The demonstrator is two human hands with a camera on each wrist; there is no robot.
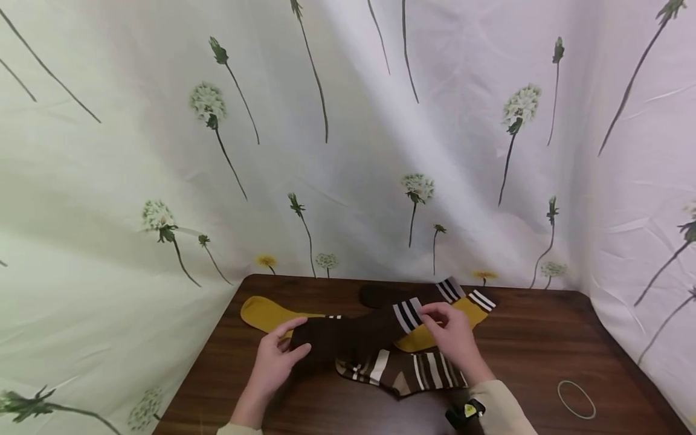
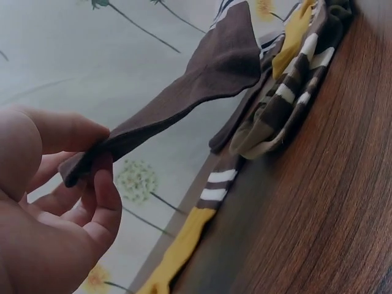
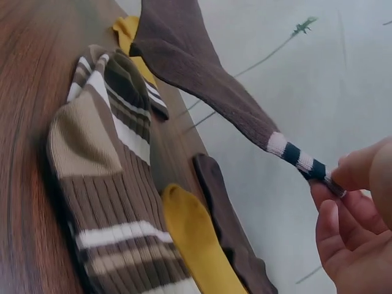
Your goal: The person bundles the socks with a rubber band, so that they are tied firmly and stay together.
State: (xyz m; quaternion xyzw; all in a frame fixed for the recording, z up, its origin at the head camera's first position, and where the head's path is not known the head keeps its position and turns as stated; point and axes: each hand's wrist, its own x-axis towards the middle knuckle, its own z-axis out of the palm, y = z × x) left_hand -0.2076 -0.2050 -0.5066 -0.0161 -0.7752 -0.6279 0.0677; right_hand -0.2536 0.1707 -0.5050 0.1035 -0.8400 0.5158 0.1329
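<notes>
A dark brown sock (image 1: pixel 348 335) with a striped cuff is stretched between my two hands above the table. My left hand (image 1: pixel 273 362) pinches its toe end between thumb and fingers. At the cuff, my right hand (image 1: pixel 452 332) pinches the edge with thumb and fingertips, as the right wrist view shows beside the navy and pale bands. Below the held sock lie brown, white and tan striped socks (image 1: pixel 402 371). Behind it rest a yellow sock (image 1: pixel 266 313) on the left, another yellow sock (image 1: pixel 418 339) on the right, and a second dark brown sock (image 1: pixel 377 296).
The brown wooden table (image 1: pixel 522 362) has a pale ring-shaped band (image 1: pixel 576 399) lying at its right. White cloth (image 1: pixel 348 151) printed with dandelions hangs behind the table and along its sides. A small black item with a yellow mark (image 1: pixel 469 411) sits by the right sleeve.
</notes>
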